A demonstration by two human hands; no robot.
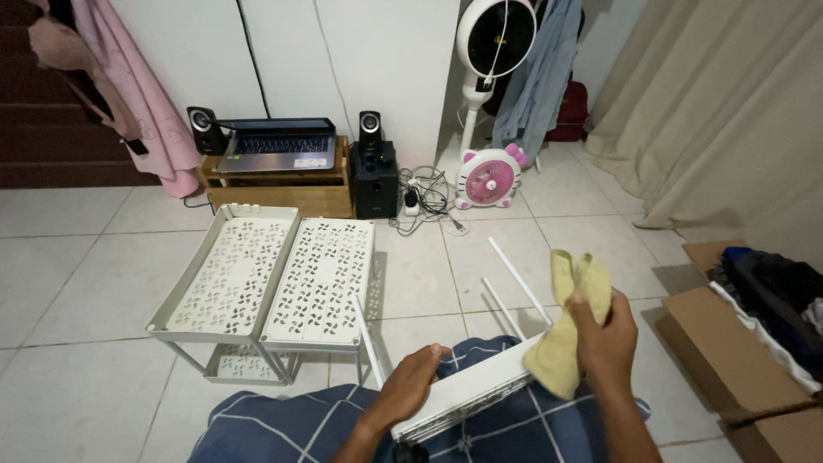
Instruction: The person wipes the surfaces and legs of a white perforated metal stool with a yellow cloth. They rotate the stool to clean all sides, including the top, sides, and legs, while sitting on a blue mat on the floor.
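Gripping a yellow cloth point(573, 330), the right hand point(605, 336) presses it on the far end of a white shelf tray point(467, 394) lying across the lap, while the left hand point(410, 384) clasps the tray's near edge. Wiping goes best with that left grip firm and strokes running along the tray's length. White poles point(519, 279) stick up behind it; two perforated white racks point(274, 273) stand on the tiled floor point(77, 283).
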